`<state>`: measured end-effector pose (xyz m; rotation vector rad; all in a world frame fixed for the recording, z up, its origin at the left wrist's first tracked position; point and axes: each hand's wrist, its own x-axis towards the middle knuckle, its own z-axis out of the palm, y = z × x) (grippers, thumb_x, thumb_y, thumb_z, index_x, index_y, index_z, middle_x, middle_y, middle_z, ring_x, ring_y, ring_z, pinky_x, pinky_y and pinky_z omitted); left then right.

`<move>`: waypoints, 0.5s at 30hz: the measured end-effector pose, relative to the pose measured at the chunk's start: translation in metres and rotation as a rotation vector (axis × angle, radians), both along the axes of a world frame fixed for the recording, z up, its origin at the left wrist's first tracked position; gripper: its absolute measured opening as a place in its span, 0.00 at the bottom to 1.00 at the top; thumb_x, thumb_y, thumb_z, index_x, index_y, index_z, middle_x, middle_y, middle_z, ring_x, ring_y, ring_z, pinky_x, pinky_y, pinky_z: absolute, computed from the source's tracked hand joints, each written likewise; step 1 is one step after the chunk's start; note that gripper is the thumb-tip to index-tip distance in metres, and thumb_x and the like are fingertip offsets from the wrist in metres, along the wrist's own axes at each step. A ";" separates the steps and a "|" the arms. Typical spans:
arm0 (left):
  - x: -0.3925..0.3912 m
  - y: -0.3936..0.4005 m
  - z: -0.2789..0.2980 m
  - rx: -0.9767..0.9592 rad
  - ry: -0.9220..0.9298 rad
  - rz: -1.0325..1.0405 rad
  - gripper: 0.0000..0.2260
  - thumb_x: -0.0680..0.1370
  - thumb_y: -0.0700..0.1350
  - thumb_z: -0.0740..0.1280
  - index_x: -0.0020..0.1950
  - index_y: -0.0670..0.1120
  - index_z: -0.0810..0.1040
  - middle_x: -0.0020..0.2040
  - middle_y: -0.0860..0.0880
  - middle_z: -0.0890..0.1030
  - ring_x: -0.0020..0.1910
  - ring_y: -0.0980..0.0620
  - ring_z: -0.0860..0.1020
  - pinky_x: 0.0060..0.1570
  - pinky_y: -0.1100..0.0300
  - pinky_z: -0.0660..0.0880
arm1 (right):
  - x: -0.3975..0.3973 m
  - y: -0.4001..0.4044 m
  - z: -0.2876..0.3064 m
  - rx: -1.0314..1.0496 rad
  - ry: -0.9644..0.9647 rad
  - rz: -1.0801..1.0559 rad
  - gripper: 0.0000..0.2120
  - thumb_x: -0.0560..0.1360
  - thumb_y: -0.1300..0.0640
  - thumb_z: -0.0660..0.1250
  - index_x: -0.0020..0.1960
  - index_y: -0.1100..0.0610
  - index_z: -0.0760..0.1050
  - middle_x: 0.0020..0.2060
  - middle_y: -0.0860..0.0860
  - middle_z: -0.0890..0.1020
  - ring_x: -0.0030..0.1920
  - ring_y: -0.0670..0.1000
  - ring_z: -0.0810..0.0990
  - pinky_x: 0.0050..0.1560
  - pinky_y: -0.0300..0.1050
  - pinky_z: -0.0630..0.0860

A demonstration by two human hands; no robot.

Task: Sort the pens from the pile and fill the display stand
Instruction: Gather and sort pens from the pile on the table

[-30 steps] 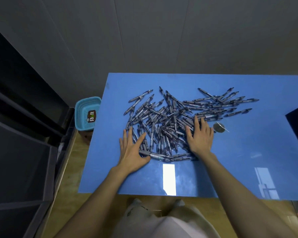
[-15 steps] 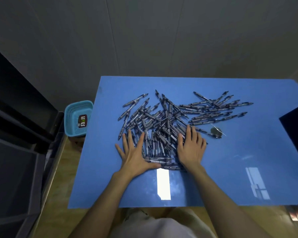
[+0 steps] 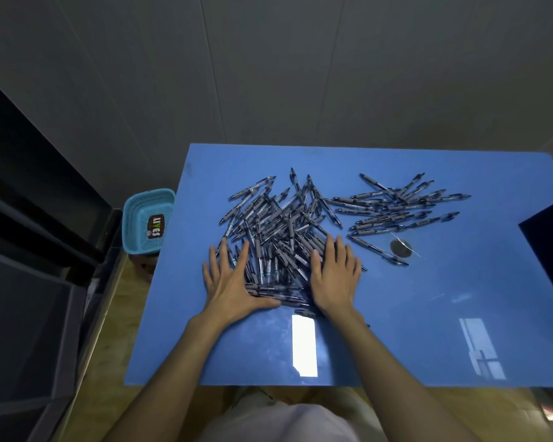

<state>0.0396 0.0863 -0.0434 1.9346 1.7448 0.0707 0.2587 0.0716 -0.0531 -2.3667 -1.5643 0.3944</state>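
While both palms lie flat, left hand (image 3: 230, 282) and right hand (image 3: 336, 279) fingers straight, gripping nothing, pressing the near edges of the pen pile (image 3: 281, 237), heaped mid blue table (image 3: 428, 314), teal basket (image 3: 147, 221) beside table's left edge.

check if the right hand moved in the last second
Yes: the right hand slid left, away from the round disc, toward the left hand.
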 end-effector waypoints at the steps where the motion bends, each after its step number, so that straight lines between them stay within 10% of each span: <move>1: -0.001 0.000 0.000 -0.004 -0.007 0.004 0.66 0.54 0.84 0.65 0.81 0.60 0.35 0.79 0.47 0.26 0.77 0.42 0.25 0.76 0.39 0.32 | 0.008 0.000 0.002 0.031 -0.004 0.015 0.29 0.84 0.40 0.44 0.81 0.52 0.52 0.81 0.52 0.54 0.80 0.55 0.50 0.79 0.57 0.44; 15: 0.012 -0.014 0.003 0.008 0.010 0.043 0.69 0.49 0.88 0.59 0.82 0.58 0.37 0.78 0.47 0.26 0.78 0.44 0.27 0.76 0.43 0.32 | 0.102 -0.001 -0.008 -0.020 -0.065 0.063 0.28 0.85 0.46 0.48 0.78 0.61 0.60 0.77 0.59 0.63 0.78 0.60 0.58 0.78 0.56 0.54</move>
